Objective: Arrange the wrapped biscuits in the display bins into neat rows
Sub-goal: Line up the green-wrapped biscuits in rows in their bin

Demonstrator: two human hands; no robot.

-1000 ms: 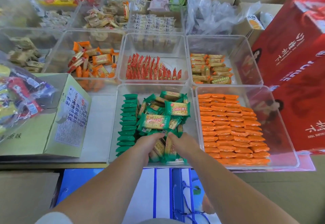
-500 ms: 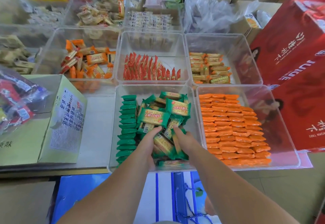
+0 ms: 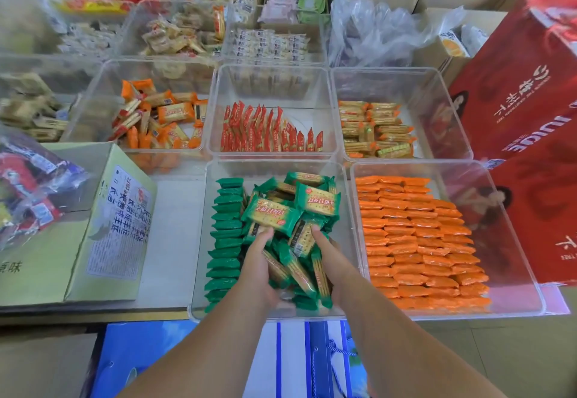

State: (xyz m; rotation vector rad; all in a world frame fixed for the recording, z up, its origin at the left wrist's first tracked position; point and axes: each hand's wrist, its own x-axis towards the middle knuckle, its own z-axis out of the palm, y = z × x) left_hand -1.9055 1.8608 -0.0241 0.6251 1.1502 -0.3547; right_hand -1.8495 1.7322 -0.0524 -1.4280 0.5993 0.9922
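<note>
1. Lower centre: left hand (image 3: 259,262) and right hand (image 3: 332,257), inside the front middle bin (image 3: 201,257), clasp a bundle of green biscuits (image 3: 296,268) between them. Thumbs lie on top; the fingers are hidden.
2. Just beyond the hands: loose pile (image 3: 293,207). Left of them: edge-standing row (image 3: 226,235).
3. Centre right: orange biscuits (image 3: 418,241), rowed.

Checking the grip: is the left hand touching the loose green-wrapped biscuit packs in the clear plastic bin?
Touching. In the head view the left hand holds some of the loose green-wrapped biscuit packs, fingers against their wrappers.
</note>
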